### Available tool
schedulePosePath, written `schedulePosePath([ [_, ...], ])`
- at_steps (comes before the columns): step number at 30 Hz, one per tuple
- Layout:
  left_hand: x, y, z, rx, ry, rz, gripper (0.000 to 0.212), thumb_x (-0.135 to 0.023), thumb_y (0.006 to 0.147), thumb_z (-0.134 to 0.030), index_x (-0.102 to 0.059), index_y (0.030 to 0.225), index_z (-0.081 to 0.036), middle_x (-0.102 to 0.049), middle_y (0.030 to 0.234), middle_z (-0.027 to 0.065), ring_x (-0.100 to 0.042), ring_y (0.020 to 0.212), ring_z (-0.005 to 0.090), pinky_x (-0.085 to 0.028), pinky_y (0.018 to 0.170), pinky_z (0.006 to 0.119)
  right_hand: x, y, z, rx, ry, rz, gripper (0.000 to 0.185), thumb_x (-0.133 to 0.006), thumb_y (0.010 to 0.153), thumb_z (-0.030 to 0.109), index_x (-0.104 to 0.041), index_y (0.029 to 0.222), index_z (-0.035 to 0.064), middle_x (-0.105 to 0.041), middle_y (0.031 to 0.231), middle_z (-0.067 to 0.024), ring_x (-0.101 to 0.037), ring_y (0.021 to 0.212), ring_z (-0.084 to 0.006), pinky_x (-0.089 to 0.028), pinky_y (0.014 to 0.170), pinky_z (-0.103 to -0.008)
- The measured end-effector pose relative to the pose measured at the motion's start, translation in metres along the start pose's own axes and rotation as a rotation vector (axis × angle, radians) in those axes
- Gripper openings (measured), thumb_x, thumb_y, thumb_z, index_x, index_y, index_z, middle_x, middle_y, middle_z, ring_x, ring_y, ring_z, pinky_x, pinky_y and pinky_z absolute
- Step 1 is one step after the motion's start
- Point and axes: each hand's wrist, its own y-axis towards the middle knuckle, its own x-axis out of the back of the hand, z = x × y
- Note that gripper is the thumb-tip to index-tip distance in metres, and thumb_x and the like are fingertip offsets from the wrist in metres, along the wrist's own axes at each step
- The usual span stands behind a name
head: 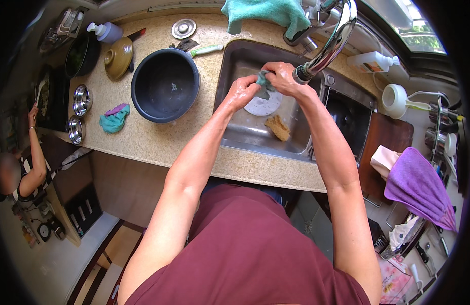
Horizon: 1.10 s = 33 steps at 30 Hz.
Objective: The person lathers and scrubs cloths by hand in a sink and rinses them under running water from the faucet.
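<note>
Over the stainless steel sink [235, 129], my left hand [243, 91] and my right hand [282, 78] both grip a wet teal cloth [264, 82]. My hands look wet, with some suds on them. Below the cloth, a white round dish [263, 105] with suds lies in the basin, partly hidden by it. A tan sponge [278, 127] rests on the basin floor, nearer to me than the dish. The chrome faucet [326, 49] arches above my right wrist; no running water can be made out.
Left of the sink stand a large dark pot [166, 85], a green-handled knife [207, 50], a crumpled cloth [115, 119] and a brown lid [118, 58]. Another person [32, 167] stands at the stove, far left. A purple towel [418, 187] hangs at right beside a cutting board [385, 152].
</note>
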Motion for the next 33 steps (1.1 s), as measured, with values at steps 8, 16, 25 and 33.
schedulePosePath([
  [8,0.002,-0.004,0.01,0.071,0.233,0.043,0.025,-0.063,0.079,-0.018,-0.069,0.099,-0.005,-0.065,0.074,0.0095,-0.06,0.069,0.013,-0.048,0.066,0.033,0.007,-0.012,-0.017,0.043,-0.053,-0.001,0.024,-0.048,0.075,0.01,-0.065,0.088,-0.0001,-0.065,0.08,-0.0198,-0.064,0.081,-0.0331,-0.049,0.075,-0.0404],
  [16,-0.014,0.015,-0.022,0.053,0.051,0.131,0.024,-0.06,0.082,-0.013,-0.068,0.101,-0.001,-0.066,0.083,0.002,-0.056,0.079,0.0069,-0.046,0.072,0.026,-0.016,-0.018,-0.041,0.076,0.368,-0.24,0.026,-0.056,0.074,0.012,-0.065,0.097,0.0046,-0.065,0.079,-0.0089,-0.06,0.078,-0.0162,-0.048,0.071,-0.0335],
  [25,-0.026,0.016,-0.014,0.072,-0.093,0.158,0.029,-0.056,0.08,-0.002,-0.06,0.109,0.001,-0.066,0.089,0.004,-0.058,0.082,0.0086,-0.047,0.074,0.024,0.002,-0.025,-0.036,-0.123,0.205,-0.143,0.026,-0.054,0.084,0.024,-0.062,0.091,0.0003,-0.066,0.092,-0.0214,-0.063,0.088,-0.0357,-0.047,0.076,-0.0418],
  [33,-0.042,0.027,-0.023,0.032,-0.192,0.099,0.023,-0.062,0.081,-0.009,-0.054,0.101,-0.001,-0.06,0.079,-0.0008,-0.05,0.071,0.0044,-0.039,0.062,0.022,-0.007,-0.025,-0.073,-0.206,0.051,-0.148,0.028,-0.057,0.078,0.017,-0.063,0.099,-0.0013,-0.065,0.096,-0.025,-0.061,0.096,-0.0405,-0.047,0.083,-0.0467],
])
